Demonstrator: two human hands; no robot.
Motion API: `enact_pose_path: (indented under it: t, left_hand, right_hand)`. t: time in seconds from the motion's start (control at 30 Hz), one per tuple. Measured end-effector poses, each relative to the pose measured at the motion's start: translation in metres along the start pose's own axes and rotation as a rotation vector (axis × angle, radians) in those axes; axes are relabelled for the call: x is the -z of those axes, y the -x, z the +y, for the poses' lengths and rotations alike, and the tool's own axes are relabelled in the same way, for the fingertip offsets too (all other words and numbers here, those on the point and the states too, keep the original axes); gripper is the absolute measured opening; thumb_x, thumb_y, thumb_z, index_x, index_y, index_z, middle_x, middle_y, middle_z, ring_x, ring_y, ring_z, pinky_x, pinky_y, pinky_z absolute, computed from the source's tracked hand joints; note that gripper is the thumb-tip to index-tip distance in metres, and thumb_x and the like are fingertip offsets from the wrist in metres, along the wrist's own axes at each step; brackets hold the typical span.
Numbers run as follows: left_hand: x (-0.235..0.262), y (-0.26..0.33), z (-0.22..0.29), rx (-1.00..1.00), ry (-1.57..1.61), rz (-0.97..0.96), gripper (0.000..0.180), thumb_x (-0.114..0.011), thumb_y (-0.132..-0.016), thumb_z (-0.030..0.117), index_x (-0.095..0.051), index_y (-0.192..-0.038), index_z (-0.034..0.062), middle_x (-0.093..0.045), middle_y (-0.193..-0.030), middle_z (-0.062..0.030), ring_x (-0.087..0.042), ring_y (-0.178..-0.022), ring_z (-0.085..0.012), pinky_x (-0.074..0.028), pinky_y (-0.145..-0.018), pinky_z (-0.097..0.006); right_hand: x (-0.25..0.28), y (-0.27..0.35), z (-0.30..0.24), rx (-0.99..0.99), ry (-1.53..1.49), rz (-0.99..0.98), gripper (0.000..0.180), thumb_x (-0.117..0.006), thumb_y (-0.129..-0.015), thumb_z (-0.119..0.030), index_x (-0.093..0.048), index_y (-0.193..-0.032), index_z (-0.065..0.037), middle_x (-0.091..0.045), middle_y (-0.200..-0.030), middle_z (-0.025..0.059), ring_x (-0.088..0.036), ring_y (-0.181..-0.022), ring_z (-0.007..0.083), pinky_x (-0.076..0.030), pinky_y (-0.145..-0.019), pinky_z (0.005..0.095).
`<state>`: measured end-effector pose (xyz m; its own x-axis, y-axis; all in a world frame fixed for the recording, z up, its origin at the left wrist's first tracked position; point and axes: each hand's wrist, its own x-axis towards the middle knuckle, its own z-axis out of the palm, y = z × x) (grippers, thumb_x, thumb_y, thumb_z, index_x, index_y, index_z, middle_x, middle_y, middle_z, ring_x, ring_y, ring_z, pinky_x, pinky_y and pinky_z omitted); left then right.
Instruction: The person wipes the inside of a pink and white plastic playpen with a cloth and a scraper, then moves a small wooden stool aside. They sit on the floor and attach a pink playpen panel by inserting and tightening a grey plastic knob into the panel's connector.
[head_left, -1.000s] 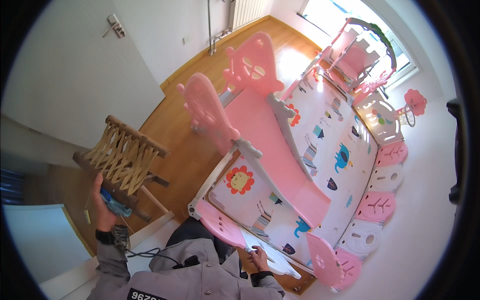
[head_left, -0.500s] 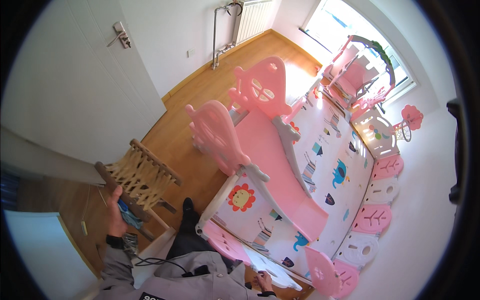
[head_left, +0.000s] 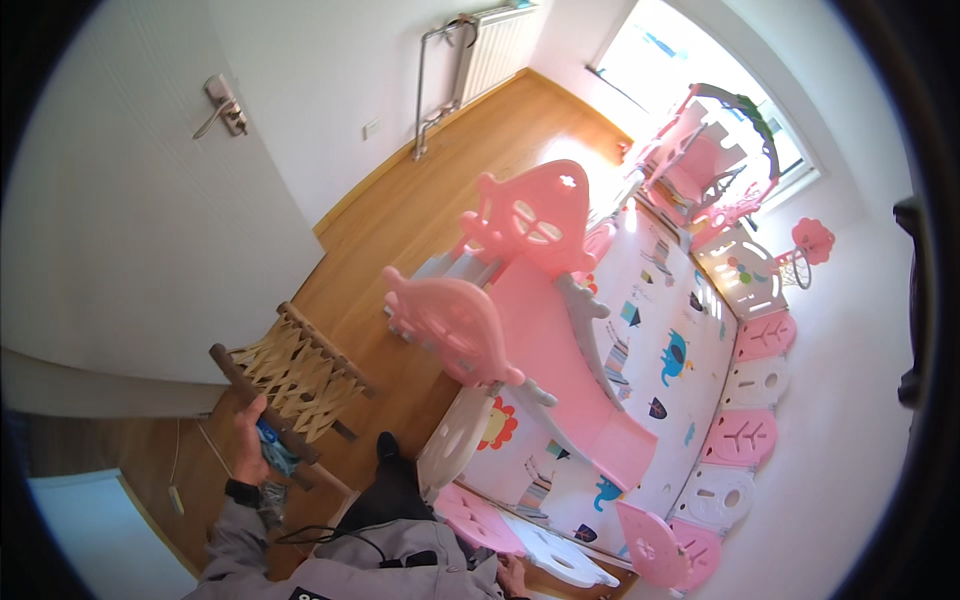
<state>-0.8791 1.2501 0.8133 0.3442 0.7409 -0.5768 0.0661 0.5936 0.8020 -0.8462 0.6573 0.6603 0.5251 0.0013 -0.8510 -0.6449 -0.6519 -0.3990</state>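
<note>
Since the earlier frame, the left hand point(head_left: 248, 445) had carried the woven-seat chair point(head_left: 292, 378) rightward toward the pink slide point(head_left: 545, 350), fingers wrapped round its near dark rail, while the right hand point(head_left: 512, 575) stayed low, grip unreadable.

Woven chair point(head_left: 300, 375) sits on the floor point(head_left: 440, 200) at lower left, just right of the door point(head_left: 130, 200). Left hand point(head_left: 250, 445) is on the chair's back rail point(head_left: 262, 405). Playpen point(head_left: 745, 400) fills the right half – slide point(head_left: 545, 340) inside it, mat point(head_left: 665, 350) under it. Right hand point(head_left: 512, 575) is at the bottom, touching the fence panels point(head_left: 540, 540). Radiator point(head_left: 495, 45) on the far wall; playhouse point(head_left: 715, 165) by the window point(head_left: 690, 70).
</note>
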Motion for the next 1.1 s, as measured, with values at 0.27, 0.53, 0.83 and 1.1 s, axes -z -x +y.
enact_pose_path:
  t: [0.27, 0.53, 0.83, 1.1]
  left_hand:
    - [-0.01, 0.016, 0.03, -0.17, -0.035, 0.002, 0.026, -0.069, -0.098, 0.032, -0.063, -0.109, 0.0093, -0.062, -0.094, 0.0004, -0.064, -0.087, -0.0159, -0.054, -0.076, -0.035]
    - [-0.009, -0.045, 0.038, -0.1, -0.172, -0.068, 0.03, -0.07, -0.098, 0.034, -0.06, -0.106, 0.0071, -0.06, -0.091, -0.0006, -0.064, -0.083, -0.016, -0.054, -0.073, -0.036]
    - [-0.046, -0.175, 0.057, 0.028, -0.357, -0.199, 0.031, -0.069, -0.1, 0.036, -0.057, -0.096, 0.0082, -0.058, -0.087, -0.0011, -0.063, -0.08, -0.0156, -0.054, -0.071, -0.036]
    - [-0.065, -0.211, 0.072, -0.04, -0.319, -0.277, 0.029, -0.07, -0.099, 0.032, -0.055, -0.101, 0.0067, -0.055, -0.088, -0.0022, -0.06, -0.079, -0.0167, -0.054, -0.071, -0.037]
  right_hand:
    - [-0.028, -0.039, 0.012, 0.106, -0.062, -0.04, 0.04, -0.064, -0.097, -0.019, -0.062, -0.13, 0.004, -0.075, -0.1, 0.0174, -0.076, -0.075, 0.0233, -0.062, -0.06, 0.0326]
    - [-0.056, -0.031, 0.031, -0.02, -0.201, 0.026, 0.042, -0.064, -0.094, -0.016, -0.061, -0.13, 0.006, -0.075, -0.098, 0.0182, -0.075, -0.072, 0.0238, -0.06, -0.057, 0.034]
    - [-0.153, 0.033, -0.058, -0.118, -0.42, 0.049, 0.035, -0.063, -0.098, -0.022, -0.059, -0.13, -0.01, -0.066, -0.098, 0.0116, -0.064, -0.078, 0.0202, -0.055, -0.063, 0.0344]
    - [-0.199, 0.018, -0.084, 0.192, -0.274, 0.303, 0.027, -0.061, -0.097, -0.015, -0.068, -0.12, -0.003, -0.071, -0.105, 0.0156, -0.067, -0.096, 0.0263, -0.053, -0.087, 0.036]
